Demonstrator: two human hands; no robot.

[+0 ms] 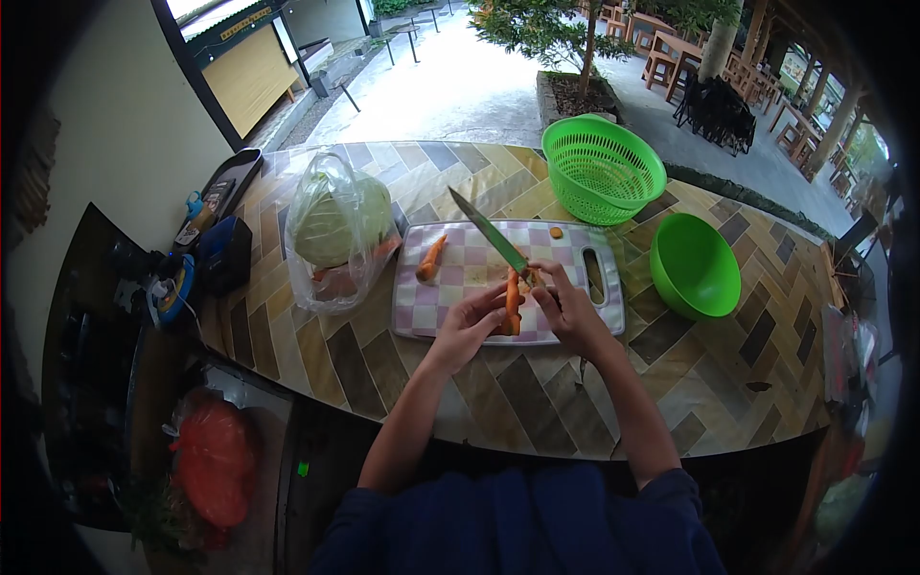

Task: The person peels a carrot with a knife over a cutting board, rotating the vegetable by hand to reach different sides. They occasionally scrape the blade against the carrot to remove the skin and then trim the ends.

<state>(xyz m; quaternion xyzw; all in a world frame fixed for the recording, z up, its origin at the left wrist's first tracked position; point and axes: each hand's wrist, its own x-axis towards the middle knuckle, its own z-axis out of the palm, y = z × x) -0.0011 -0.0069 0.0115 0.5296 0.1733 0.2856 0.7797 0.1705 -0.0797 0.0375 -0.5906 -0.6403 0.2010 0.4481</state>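
Over the checkered cutting board (455, 297), my left hand (467, 331) is closed around a carrot (513, 305) held with its length pointing away from me. My right hand (571, 311) grips a knife (489, 230) close to the carrot's far end; the blade points up and to the left. The knife's handle is mostly hidden by my fingers. Another carrot (431, 261) lies on the board's left part. A small orange carrot slice (556, 232) rests near the far edge, and peel-like scraps show around my fingers.
Left of the board, a clear plastic bag (331, 278) holds a cabbage (340, 220) and some carrots. A green colander (604, 168) stands behind the board, and a green bowl (695, 265) sits to its right. A red bag (216, 460) lies lower left, below the tabletop.
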